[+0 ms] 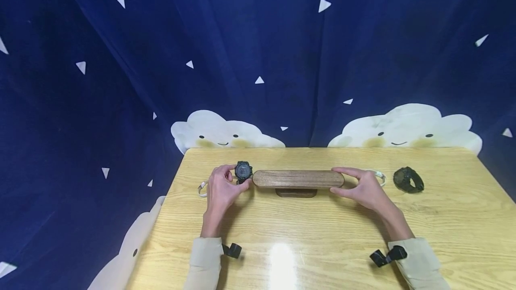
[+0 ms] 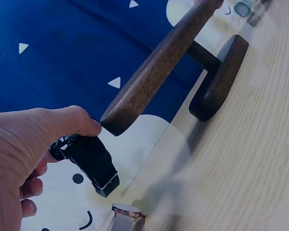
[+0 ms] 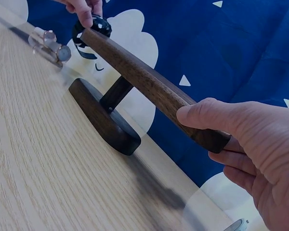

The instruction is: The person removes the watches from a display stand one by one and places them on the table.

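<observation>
A dark wooden T-shaped watch stand [image 1: 298, 179] stands on the table, its long rounded bar raised on a short post over a smaller base [image 3: 103, 118]. My left hand [image 1: 221, 188] pinches a black digital watch [image 1: 243, 171] between thumb and fingers, close beside the bar's left end. The watch's black strap [image 2: 94, 161] hangs below the fingers in the left wrist view. At the bar's other end my right hand [image 1: 364, 188] holds the wood, thumb on the near side and fingers on the far side.
Another black watch [image 1: 408, 179] lies on the table to the right. A light-banded watch [image 1: 380, 177] sits partly hidden behind my right hand, and another pale-banded watch [image 1: 202, 188] lies left of my left hand. A blue curtain [image 1: 258, 35] hangs behind the table [image 1: 322, 245].
</observation>
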`<control>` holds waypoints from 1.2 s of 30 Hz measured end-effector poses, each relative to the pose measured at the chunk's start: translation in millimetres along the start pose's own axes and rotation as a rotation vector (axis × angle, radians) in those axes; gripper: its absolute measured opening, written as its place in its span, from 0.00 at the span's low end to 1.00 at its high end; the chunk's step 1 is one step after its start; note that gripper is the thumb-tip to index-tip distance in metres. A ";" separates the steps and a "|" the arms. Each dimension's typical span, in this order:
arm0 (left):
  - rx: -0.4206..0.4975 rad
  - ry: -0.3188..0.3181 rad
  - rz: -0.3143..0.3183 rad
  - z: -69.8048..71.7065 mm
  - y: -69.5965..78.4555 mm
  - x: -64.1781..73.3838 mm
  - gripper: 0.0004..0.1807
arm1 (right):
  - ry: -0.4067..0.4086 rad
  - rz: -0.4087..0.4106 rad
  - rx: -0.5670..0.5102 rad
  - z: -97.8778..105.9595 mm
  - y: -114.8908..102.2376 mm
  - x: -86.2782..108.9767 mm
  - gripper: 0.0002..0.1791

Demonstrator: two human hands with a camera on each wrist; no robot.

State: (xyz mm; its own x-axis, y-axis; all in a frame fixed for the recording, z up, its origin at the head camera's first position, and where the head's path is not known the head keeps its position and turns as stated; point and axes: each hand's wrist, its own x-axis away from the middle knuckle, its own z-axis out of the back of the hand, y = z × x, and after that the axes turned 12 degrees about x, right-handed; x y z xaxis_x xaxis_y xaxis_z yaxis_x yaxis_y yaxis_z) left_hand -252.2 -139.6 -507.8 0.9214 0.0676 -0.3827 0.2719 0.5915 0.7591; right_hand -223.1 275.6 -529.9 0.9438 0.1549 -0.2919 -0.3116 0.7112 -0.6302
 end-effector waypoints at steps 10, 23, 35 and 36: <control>-0.029 0.002 -0.013 -3.3 -5.3 -2.9 0.34 | 0.016 0.002 0.034 1.0 -0.4 0.6 0.31; -0.093 0.006 -0.122 -15.1 -21.6 -10.7 0.33 | -0.014 -0.031 0.006 0.0 -1.9 -0.2 0.31; -0.215 -0.053 -0.168 -28.3 -25.0 -31.3 0.34 | -0.004 -0.029 -0.025 -0.3 -3.2 -0.4 0.31; -0.224 -0.062 -0.170 -29.7 -25.2 -32.8 0.34 | -0.001 -0.029 -0.028 -0.2 -3.0 -0.5 0.31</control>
State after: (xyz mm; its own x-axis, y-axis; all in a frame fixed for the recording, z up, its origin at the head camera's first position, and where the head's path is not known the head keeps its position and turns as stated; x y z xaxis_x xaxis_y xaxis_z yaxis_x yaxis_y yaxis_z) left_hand -297.5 -132.8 -530.0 0.8851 -0.0924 -0.4562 0.3616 0.7536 0.5489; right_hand -222.7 273.2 -528.1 0.9526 0.1356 -0.2725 -0.2873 0.6961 -0.6579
